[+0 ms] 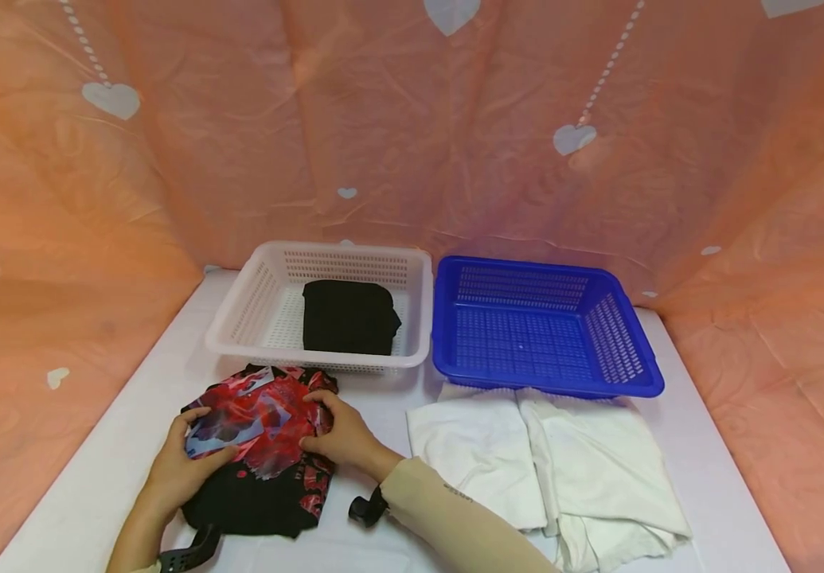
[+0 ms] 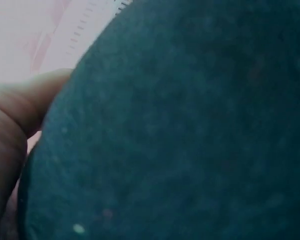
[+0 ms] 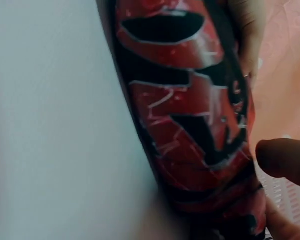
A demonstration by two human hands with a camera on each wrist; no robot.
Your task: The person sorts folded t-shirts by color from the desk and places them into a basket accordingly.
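Note:
A folded black garment with a red, blue and grey print (image 1: pixel 268 422) lies on the table in front of the white basket. My left hand (image 1: pixel 178 469) holds its left side, thumb and forefinger apart on the print. On the other side, my right hand (image 1: pixel 343 430) grips the right edge with thumb and fingers spread. Dark cloth of the garment (image 2: pixel 179 130) fills most of the left wrist view, beside a finger (image 2: pixel 30 100). In the right wrist view, its red and black side (image 3: pixel 189 125) stands close to the camera. Fingertips under the cloth are hidden.
A white basket (image 1: pixel 318 360) at the back left contains a folded black cloth (image 1: pixel 350 317). Right of it stands a blue basket (image 1: pixel 548 386) with nothing in it. White folded garments (image 1: pixel 476 454) lie in front of the blue basket. An orange curtain (image 1: pixel 383 119) surrounds the table.

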